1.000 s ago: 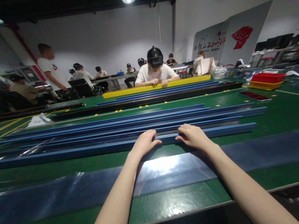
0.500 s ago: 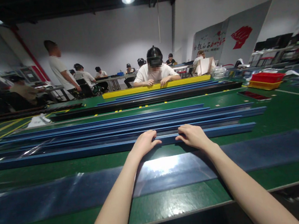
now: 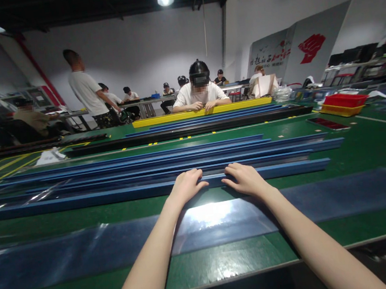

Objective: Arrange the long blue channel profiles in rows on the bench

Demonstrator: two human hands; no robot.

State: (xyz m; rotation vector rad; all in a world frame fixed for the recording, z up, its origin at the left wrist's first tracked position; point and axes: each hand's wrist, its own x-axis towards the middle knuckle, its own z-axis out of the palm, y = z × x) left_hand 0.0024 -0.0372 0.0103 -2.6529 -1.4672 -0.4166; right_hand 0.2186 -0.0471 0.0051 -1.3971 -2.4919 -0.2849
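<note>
The left hand (image 3: 184,185) and right hand (image 3: 249,178) hold the nearest blue rail (image 3: 288,169), which runs from nine to three o'clock across the green desk (image 3: 229,258). Each grip is closed over the rail, thumb on its near side and fingers over the top; how hard they press cannot be told. Holding it at two places, slightly apart, probably steadies a piece this long against rolling or twisting.

The other blue rails (image 3: 331,144) lie roughly parallel just beyond, towards twelve o'clock, likely so that each stays within reach. A clear sheet (image 3: 345,194) lies flat on the six o'clock side, under the forearms, its length along the rails; the flat desk seems to support it against sagging.

Farther off at twelve, a co-worker (image 3: 201,97) has both hands at a yellow rail (image 3: 244,105). A red bin (image 3: 345,99) sits towards two o'clock.
</note>
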